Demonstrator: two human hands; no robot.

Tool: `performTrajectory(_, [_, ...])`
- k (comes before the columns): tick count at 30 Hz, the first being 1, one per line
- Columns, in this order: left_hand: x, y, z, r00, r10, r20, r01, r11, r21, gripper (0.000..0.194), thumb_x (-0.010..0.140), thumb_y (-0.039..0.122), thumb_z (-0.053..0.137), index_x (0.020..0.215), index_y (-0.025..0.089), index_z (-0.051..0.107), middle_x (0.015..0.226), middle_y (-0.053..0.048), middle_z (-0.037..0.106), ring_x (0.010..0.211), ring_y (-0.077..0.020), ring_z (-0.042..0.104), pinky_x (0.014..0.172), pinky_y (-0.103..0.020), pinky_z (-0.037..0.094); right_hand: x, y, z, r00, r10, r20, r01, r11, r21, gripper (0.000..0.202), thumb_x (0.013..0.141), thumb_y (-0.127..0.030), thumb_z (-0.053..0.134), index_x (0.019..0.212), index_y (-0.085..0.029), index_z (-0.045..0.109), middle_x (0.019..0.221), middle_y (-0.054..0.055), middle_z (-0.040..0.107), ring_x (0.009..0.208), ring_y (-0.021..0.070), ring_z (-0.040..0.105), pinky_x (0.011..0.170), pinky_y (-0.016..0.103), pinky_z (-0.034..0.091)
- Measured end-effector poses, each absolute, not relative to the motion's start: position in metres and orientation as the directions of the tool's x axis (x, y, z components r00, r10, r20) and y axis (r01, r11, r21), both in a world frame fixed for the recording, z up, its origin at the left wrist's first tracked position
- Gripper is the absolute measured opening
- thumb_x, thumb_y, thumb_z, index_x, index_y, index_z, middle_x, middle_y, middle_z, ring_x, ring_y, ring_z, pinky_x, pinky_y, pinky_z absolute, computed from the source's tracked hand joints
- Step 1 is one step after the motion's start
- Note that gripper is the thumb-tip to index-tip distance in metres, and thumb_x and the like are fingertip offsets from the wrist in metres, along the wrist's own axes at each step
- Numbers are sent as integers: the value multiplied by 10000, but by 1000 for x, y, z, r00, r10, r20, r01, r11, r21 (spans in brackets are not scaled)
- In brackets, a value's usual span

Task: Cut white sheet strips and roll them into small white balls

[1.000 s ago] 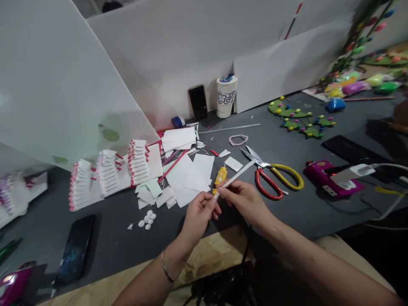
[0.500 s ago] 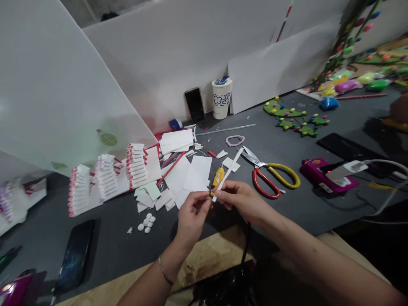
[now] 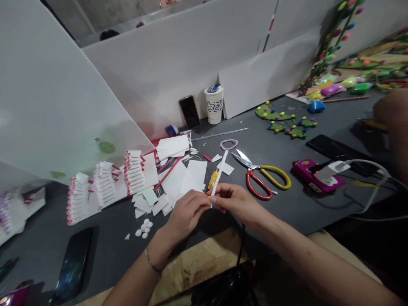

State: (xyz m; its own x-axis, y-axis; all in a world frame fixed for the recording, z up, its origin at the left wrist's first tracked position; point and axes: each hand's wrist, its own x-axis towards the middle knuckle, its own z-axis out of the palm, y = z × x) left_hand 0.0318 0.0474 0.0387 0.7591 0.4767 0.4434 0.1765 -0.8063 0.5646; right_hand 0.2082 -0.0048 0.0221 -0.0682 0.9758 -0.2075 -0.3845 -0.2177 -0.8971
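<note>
A narrow white paper strip (image 3: 220, 172) stands tilted up between my hands over the near part of the table. My right hand (image 3: 234, 202) is closed on its lower part, thumb and fingers pinching it. My left hand (image 3: 188, 212) is closed too, its fingertips at the strip's bottom end; they partly hide that end. Just behind the strip lies a yellow object (image 3: 212, 180), partly covered, its kind unclear. White paper sheets (image 3: 194, 176) lie beyond my left hand. Scissors (image 3: 255, 167) with one red and one yellow handle rest open to the right.
Cards with rows of small rolled white pieces (image 3: 134, 172) stand at left. Several white balls (image 3: 145, 228) and a phone (image 3: 74, 263) are nearer. A paper cup (image 3: 214, 106) stands at the back. On the right are a purple power block (image 3: 314, 176) with cables and another person's hand (image 3: 390, 110).
My left hand has turned, its back now more upward, with fingertips nearer the strip's lower end. The strip stands steeper. The whole view has shifted slightly.
</note>
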Motion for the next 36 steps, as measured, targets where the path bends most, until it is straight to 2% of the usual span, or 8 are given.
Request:
performTrajectory(4, [37, 48, 59, 789, 574, 219, 302, -672, 676, 136, 931, 150, 479, 852, 182, 585, 852, -31, 633, 818, -147, 600, 726, -261, 486, 208, -5, 23, -28, 983, -184, -368, -181, -912, 324, 632, -434, 808, 755, -168, 672, 653, -20, 596, 589, 103, 497, 550, 251, 392])
performTrajectory(8, [39, 43, 66, 728, 669, 149, 386, -580, 717, 90, 897, 147, 535, 831, 181, 585, 825, -9, 642, 758, -133, 602, 699, -244, 478, 204, -4, 22, 13, 983, -181, -373, -163, -913, 306, 628, -420, 815, 744, -171, 680, 647, -26, 590, 594, 105, 493, 566, 258, 395])
performTrajectory(12, [37, 40, 59, 650, 687, 323, 357, -652, 669, 63, 867, 125, 579, 843, 183, 583, 781, 4, 639, 710, -120, 606, 652, -225, 491, 198, -2, 24, 35, 974, -225, -467, -183, -865, 306, 601, -391, 841, 755, -171, 696, 637, -25, 598, 589, 102, 492, 552, 250, 378])
performTrajectory(15, [33, 41, 52, 644, 543, 540, 265, -820, 508, 108, 869, 87, 573, 894, 185, 609, 854, -25, 659, 800, -128, 631, 704, -229, 520, 196, -1, 29, -1, 959, -285, -576, -233, -783, 332, 562, -371, 868, 761, -166, 700, 611, -35, 588, 547, 79, 461, 529, 236, 350])
performTrajectory(18, [27, 44, 47, 648, 408, 643, 221, -909, 354, 202, 885, 74, 558, 1034, 191, 627, 931, -44, 672, 854, -126, 637, 737, -218, 537, 197, 0, 33, -33, 949, -312, -624, -264, -735, 345, 543, -351, 883, 766, -158, 703, 586, -45, 571, 521, 63, 441, 514, 227, 331])
performTrajectory(25, [21, 49, 43, 735, 219, 641, 177, -975, 131, 277, 911, 75, 519, 1171, 122, 603, 1010, -90, 681, 975, -156, 633, 846, -266, 545, 199, -3, 32, -45, 943, -329, -616, -286, -734, 350, 530, -341, 892, 746, -153, 691, 588, -40, 570, 538, 69, 451, 511, 223, 342])
performTrajectory(32, [19, 52, 41, 738, 165, 655, 148, -986, 82, 270, 908, 78, 511, 1160, 84, 608, 996, -101, 688, 973, -166, 644, 848, -276, 559, 199, -4, 30, -81, 944, -321, -611, -302, -732, 333, 567, -356, 878, 732, -159, 666, 592, -40, 568, 563, 79, 479, 530, 221, 381])
performTrajectory(36, [18, 52, 37, 747, 186, 638, 170, -982, 88, 310, 917, 87, 493, 1210, 117, 590, 1009, -96, 697, 984, -175, 652, 854, -284, 562, 200, -4, 30, -68, 941, -332, -606, -303, -735, 353, 555, -368, 883, 735, -151, 670, 588, -36, 578, 563, 79, 494, 530, 217, 395])
